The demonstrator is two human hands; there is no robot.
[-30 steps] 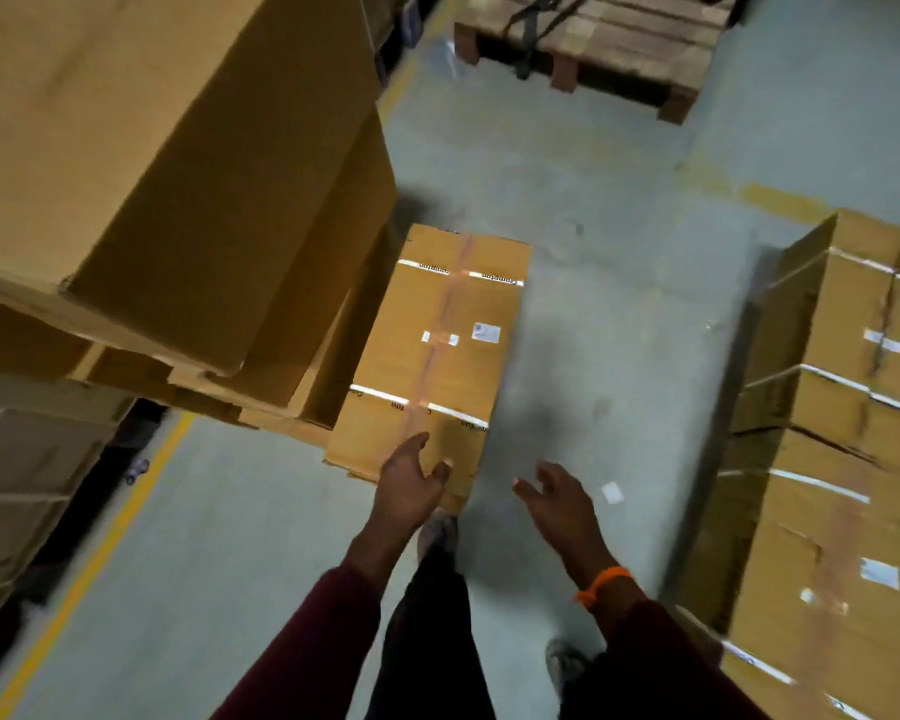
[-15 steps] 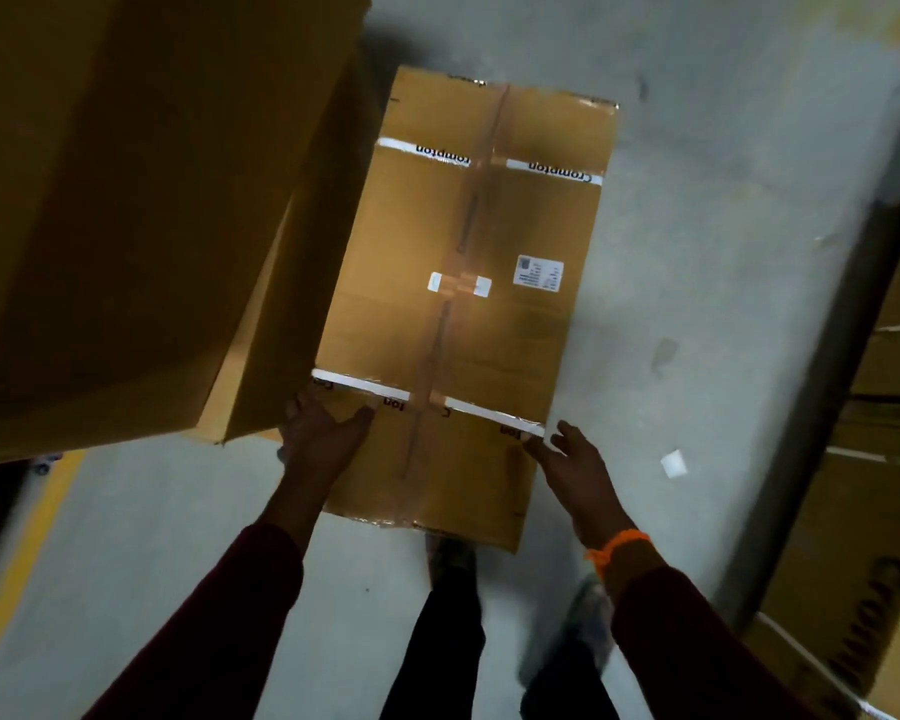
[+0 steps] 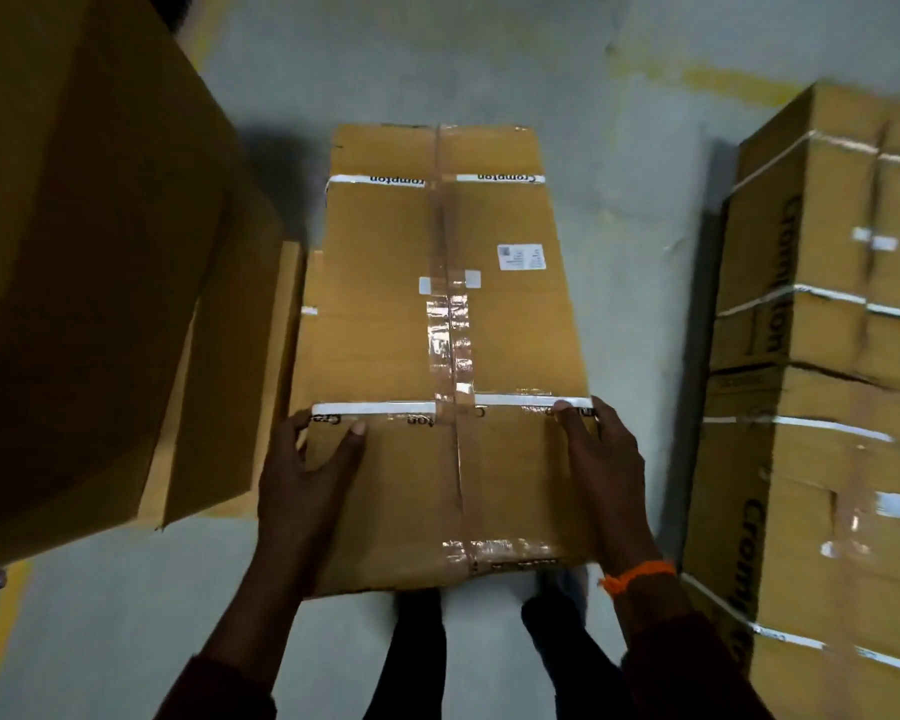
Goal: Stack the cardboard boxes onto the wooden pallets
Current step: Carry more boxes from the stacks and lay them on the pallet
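left stack [image 3: 89, 252]: cut top and left | right stack [image 3: 827, 407]: blurred, cut right | box [image 3: 437, 330] label [image 3: 521, 257]: unreadable | left hand [image 3: 302, 491], right hand [image 3: 606, 459]: fingers probably behind box sides

Left hand [image 3: 302, 475] and right hand [image 3: 606, 459] on opposite sides of a taped cardboard box [image 3: 437, 335]

Reaches forward and down with both arms, dark maroon sleeves [image 3: 214, 688] covering them to the forearms. Clasps the cardboard box [image 3: 385, 330] at its near end, one hand on each long edge. Lays the left hand [image 3: 307, 475] over the left edge, thumb flat on the top face and pointing away, fingers curled down the side. Sets the right hand [image 3: 604, 459] over the right edge likewise, thumb on top, fingers wrapped round the side. Wears an orange thread band [image 3: 640, 574] on the right wrist. Stands with both legs in dark trousers [image 3: 417, 657] just behind the box's near edge.
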